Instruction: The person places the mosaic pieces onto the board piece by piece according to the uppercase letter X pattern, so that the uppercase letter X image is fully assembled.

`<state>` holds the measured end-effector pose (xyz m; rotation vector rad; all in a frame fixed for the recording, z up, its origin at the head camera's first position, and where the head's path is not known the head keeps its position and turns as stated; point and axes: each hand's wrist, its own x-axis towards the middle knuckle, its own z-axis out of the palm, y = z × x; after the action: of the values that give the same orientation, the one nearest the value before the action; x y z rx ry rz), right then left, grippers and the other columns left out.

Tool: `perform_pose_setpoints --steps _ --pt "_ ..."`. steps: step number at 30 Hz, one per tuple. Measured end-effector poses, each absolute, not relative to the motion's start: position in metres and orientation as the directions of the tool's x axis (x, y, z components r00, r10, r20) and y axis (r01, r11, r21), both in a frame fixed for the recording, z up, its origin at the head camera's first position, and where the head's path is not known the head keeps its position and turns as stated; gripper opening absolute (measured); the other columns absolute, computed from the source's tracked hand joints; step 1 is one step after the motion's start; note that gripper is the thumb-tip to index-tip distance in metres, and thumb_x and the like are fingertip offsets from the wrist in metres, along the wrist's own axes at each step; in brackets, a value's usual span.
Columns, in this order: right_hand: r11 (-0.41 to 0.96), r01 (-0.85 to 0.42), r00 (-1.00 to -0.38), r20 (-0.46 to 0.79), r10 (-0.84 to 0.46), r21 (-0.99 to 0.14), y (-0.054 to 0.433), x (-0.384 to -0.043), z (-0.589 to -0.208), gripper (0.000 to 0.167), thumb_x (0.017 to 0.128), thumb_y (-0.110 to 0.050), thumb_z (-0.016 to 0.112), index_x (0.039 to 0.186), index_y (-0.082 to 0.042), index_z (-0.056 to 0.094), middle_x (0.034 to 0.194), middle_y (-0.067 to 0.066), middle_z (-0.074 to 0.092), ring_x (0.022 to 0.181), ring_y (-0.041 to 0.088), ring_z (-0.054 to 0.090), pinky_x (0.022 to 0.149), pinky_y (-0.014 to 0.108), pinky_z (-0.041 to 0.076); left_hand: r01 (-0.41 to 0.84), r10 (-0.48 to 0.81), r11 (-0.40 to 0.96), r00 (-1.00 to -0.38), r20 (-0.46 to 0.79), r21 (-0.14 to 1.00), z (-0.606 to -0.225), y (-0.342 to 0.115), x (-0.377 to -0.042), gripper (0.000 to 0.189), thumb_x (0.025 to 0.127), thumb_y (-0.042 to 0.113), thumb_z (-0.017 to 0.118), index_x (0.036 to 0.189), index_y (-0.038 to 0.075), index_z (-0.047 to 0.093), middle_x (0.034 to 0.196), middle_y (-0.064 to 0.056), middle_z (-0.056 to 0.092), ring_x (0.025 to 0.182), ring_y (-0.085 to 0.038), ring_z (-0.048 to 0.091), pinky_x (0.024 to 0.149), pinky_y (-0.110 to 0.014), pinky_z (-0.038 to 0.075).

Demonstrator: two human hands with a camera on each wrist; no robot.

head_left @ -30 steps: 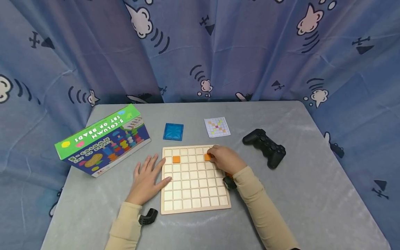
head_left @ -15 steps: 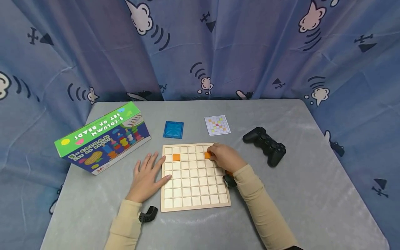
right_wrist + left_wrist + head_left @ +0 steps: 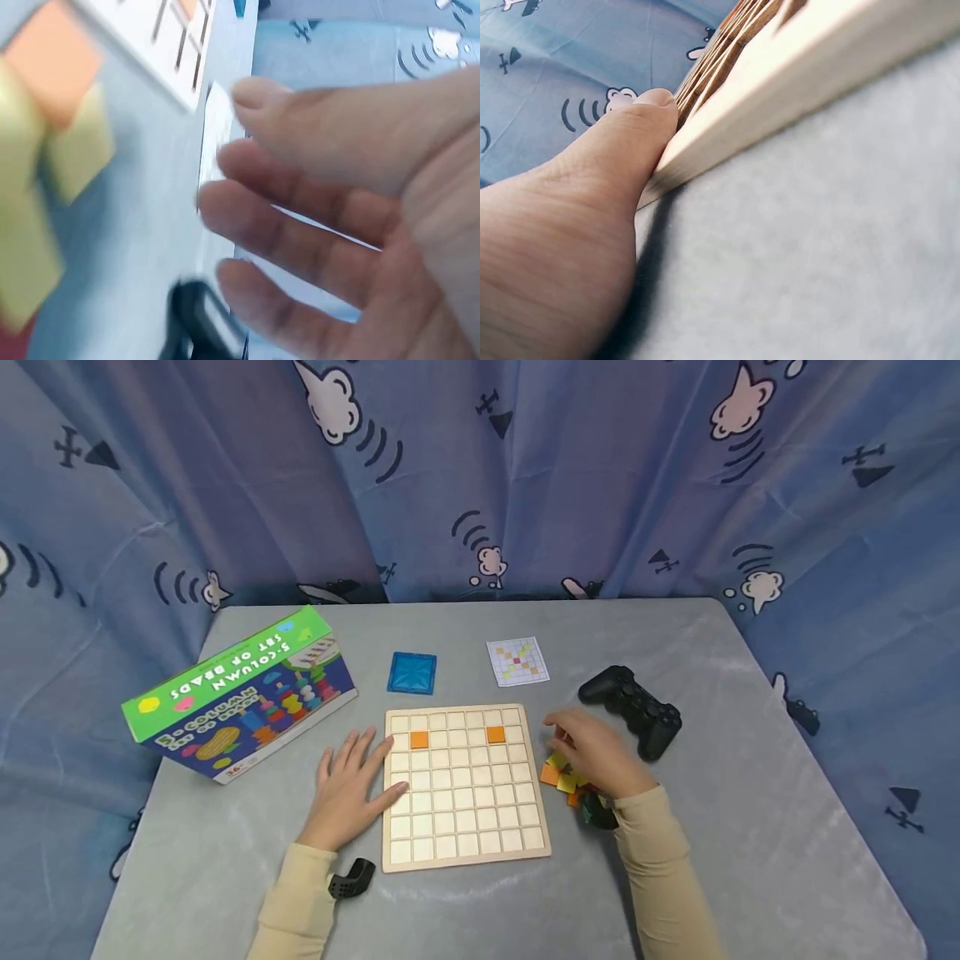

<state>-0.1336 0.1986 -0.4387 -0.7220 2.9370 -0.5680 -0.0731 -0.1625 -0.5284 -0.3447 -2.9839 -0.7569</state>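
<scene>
A pale wooden grid board (image 3: 465, 793) lies flat in the middle of the table. Two orange square tiles sit in its second row, a left one (image 3: 419, 740) and a right one (image 3: 496, 735). My left hand (image 3: 348, 793) is spread along the board's left edge, with thumb and fingertips touching the frame; the left wrist view shows the thumb (image 3: 622, 142) against the rim. To the right of the board my right hand (image 3: 596, 752) hovers over a pile of yellow and orange tiles (image 3: 567, 782), partly hiding it. In the right wrist view its loosely bent fingers (image 3: 292, 232) hold nothing.
Behind the board lie a blue square tray (image 3: 412, 673) and a printed pattern card (image 3: 517, 662). A black game controller (image 3: 632, 710) rests beyond my right hand. At the left stands a green and blue toy box (image 3: 240, 693). A patterned curtain (image 3: 450, 485) hangs behind the table.
My right hand has let go of the right orange tile, which stays in its cell, and has moved right over the tile pile. The left hand keeps its place on the board.
</scene>
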Motion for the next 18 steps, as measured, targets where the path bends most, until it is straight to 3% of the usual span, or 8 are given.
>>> perform_pose_setpoints --steps 11,18 --pt "0.9 -0.247 -0.952 -0.084 -0.294 -0.359 0.248 -0.075 -0.453 0.032 0.085 -0.009 0.072 0.114 -0.001 0.064 0.103 0.01 0.065 0.087 0.02 0.06 0.078 0.042 0.053 0.226 0.208 0.855 -0.974 0.09 0.468 -0.525 -0.163 -0.072 0.077 0.087 0.06 0.057 0.15 0.024 0.033 0.158 -0.011 0.023 0.146 -0.034 0.013 0.113 -0.061 0.002" --pt "0.913 -0.147 -0.967 -0.139 -0.213 -0.38 0.255 -0.054 -0.455 0.039 0.084 -0.014 0.073 0.118 0.0 0.062 0.104 0.01 0.064 0.085 0.019 0.057 0.076 0.042 0.052 0.226 0.208 0.856 -0.974 0.091 0.465 -0.526 -0.162 -0.073 0.077 0.087 0.061 0.056 0.151 0.025 0.033 0.158 -0.01 0.023 0.146 -0.033 0.013 0.113 -0.061 0.002"
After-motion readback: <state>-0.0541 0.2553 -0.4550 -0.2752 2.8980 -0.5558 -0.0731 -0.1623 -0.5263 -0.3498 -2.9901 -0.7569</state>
